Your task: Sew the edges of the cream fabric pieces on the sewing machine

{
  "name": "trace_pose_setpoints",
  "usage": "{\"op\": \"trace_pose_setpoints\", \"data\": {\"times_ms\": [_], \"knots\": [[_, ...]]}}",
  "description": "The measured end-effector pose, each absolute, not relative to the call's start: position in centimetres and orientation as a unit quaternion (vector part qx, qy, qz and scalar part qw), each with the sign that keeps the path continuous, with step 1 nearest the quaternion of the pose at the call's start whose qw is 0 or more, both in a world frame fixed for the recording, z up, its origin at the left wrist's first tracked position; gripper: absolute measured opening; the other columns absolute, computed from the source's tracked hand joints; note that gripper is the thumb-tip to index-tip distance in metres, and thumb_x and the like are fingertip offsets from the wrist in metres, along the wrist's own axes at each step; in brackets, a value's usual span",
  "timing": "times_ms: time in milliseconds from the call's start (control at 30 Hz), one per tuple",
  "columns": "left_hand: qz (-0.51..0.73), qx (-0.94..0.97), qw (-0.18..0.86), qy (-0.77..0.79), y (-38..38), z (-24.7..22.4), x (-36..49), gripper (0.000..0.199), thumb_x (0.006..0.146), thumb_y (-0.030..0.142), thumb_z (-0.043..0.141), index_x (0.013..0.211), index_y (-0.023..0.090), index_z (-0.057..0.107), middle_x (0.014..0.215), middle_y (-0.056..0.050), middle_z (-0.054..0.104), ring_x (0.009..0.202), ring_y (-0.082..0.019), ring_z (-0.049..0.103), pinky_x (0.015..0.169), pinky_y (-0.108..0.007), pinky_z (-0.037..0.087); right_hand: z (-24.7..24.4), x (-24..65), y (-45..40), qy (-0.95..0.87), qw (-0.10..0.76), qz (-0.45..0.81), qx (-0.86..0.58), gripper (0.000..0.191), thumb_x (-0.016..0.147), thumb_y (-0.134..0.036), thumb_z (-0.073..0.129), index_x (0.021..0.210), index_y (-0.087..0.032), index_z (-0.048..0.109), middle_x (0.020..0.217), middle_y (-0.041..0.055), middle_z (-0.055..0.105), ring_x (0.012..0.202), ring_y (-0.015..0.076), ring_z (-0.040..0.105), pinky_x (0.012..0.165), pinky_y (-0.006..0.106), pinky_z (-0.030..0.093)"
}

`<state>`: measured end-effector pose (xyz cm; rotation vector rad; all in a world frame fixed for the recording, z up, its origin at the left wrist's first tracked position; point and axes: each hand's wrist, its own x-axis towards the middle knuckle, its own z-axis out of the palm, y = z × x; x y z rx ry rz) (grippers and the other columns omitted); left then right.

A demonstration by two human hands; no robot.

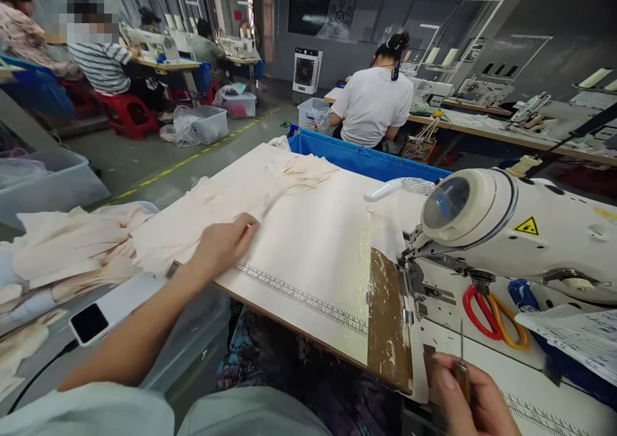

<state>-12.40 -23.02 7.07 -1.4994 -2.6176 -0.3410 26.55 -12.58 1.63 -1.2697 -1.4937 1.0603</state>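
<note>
My left hand [226, 243] is closed above the white board [308, 243], near its printed ruler; a blurred sliver shows by its fingertips, and I cannot make out what it holds. At the lower right my right hand [470, 394] pinches a thin pointed tool [463, 378] with a brownish handle, its tip upward. Pale peach fabric pieces [303, 169] lie at the board's back and left. The sewing machine head [472, 211] stands to the right, with a strip of light cloth [385, 224] beside its needle area.
Red and orange scissors [494, 320] lie under the machine arm. More fabric [72, 243] is heaped at the left, near a small screen device [89, 323]. A blue bin edge [366, 156] runs behind the board. Ahead, a person in white [373, 105] sits at another table.
</note>
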Motion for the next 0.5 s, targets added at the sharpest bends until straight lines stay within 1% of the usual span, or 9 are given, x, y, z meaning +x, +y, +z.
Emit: {"op": "trace_pose_setpoints", "data": {"times_ms": [33, 67, 100, 167, 233, 300, 400, 467, 500], "knots": [[-0.126, -0.545, 0.03, -0.828, -22.3, 6.7, -10.6, 0.032, 0.1, 0.035, 0.03, 0.109, 0.021, 0.058, 0.073, -0.002, 0.068, 0.065, -0.021, 0.065, 0.059, -0.029, 0.04, 2.2, 25.5, -12.8, -0.604, 0.42, 0.473, -0.485, 0.039, 0.083, -0.051, 0.072, 0.104, -0.02, 0.066, 0.095, 0.0093, 0.071, 0.08, 0.0208, 0.066, 0.062, 0.026, 0.055], [-0.139, -0.599, 0.014, -0.788, -21.6, 6.4, -8.7, 0.031, 0.101, 0.035, 0.03, 0.107, 0.022, 0.058, 0.071, -0.001, 0.067, 0.063, -0.02, 0.064, 0.057, -0.028, 0.039, 2.9, 24.2, -13.1, -0.604, 0.391, 0.526, -0.454, 0.04, 0.086, -0.052, 0.068, 0.111, -0.021, 0.064, 0.092, 0.0078, 0.071, 0.072, 0.0181, 0.066, 0.057, 0.025, 0.053], [-0.152, -0.65, 0.007, -0.745, -20.8, 5.9, -6.7, 0.03, 0.102, 0.034, 0.03, 0.105, 0.022, 0.058, 0.07, 0.0, 0.068, 0.061, -0.019, 0.065, 0.056, -0.027, 0.038, 3.5, 22.7, -13.1, -0.593, 0.368, 0.576, -0.425, 0.043, 0.09, -0.054, 0.062, 0.119, -0.023, 0.061, 0.097, 0.0081, 0.072, 0.072, 0.018, 0.067, 0.059, 0.027, 0.054], [-0.165, -0.732, 0.003, -0.661, -19.5, 5.1, -2.8, 0.029, 0.104, 0.033, 0.031, 0.101, 0.02, 0.058, 0.07, -0.001, 0.068, 0.06, -0.018, 0.065, 0.051, -0.026, 0.037, 4.6, 19.6, -12.9, -0.563, 0.321, 0.656, -0.388, 0.05, 0.088, -0.058, 0.061, 0.125, -0.025, 0.058, 0.113, 0.0098, 0.07, 0.086, 0.0217, 0.071, 0.072, 0.034, 0.059], [-0.163, -0.796, 0.001, -0.584, -18.8, 4.5, 0.6, 0.024, 0.103, 0.029, 0.036, 0.098, 0.019, 0.057, 0.072, -0.002, 0.069, 0.061, -0.018, 0.066, 0.049, -0.026, 0.038, 5.2, 17.2, -12.1, -0.572, 0.29, 0.674, -0.368, 0.055, 0.08, -0.059, 0.07, 0.122, -0.024, 0.063, 0.118, 0.0097, 0.069, 0.094, 0.0225, 0.07, 0.078, 0.035, 0.058], [-0.148, -0.84, -0.008, -0.522, -18.6, 4.3, 2.8, 0.017, 0.1, 0.023, 0.042, 0.095, 0.017, 0.057, 0.074, -0.003, 0.069, 0.062, -0.018, 0.066, 0.051, -0.027, 0.042, 5.2, 16.1, -11.2, -0.576, 0.291, 0.674, -0.361, 0.051, 0.074, -0.056, 0.077, 0.109, -0.021, 0.068, 0.104, 0.0073, 0.072, 0.088, 0.0208, 0.069, 0.077, 0.032, 0.056], [-0.143, -0.883, -0.086, -0.439, -18.5, 5.3, 2.6, 0.015, 0.098, 0.029, 0.051, 0.093, 0.018, 0.06, 0.075, -0.003, 0.069, 0.064, -0.017, 0.065, 0.057, -0.027, 0.047, 4.5, 16.5, -10.7, -0.546, 0.313, 0.683, -0.372, 0.044, 0.073, -0.053, 0.078, 0.099, -0.019, 0.067, 0.071, -0.0003, 0.066, 0.066, 0.0162, 0.063, 0.066, 0.028, 0.053], [-0.154, -0.874, -0.151, -0.436, -17.4, 6.7, -0.2, 0.019, 0.098, 0.035, 0.052, 0.096, 0.021, 0.064, 0.077, -0.001, 0.069, 0.066, -0.015, 0.064, 0.06, -0.024, 0.047, 4.2, 17.7, -11.0, -0.519, 0.339, 0.683, -0.386, 0.043, 0.074, -0.053, 0.077, 0.098, -0.019, 0.066, 0.063, -0.0029, 0.061, 0.059, 0.0139, 0.058, 0.06, 0.026, 0.05], [-0.154, -0.852, -0.16, -0.474, -16.4, 7.4, -2.2, 0.02, 0.099, 0.034, 0.049, 0.098, 0.023, 0.066, 0.079, 0.0, 0.07, 0.068, -0.014, 0.064, 0.061, -0.023, 0.047, 4.1, 18.4, -11.2, -0.503, 0.352, 0.685, -0.393, 0.042, 0.074, -0.052, 0.078, 0.098, -0.019, 0.066, 0.063, -0.003, 0.06, 0.057, 0.013, 0.057, 0.058, 0.025, 0.048]]}}
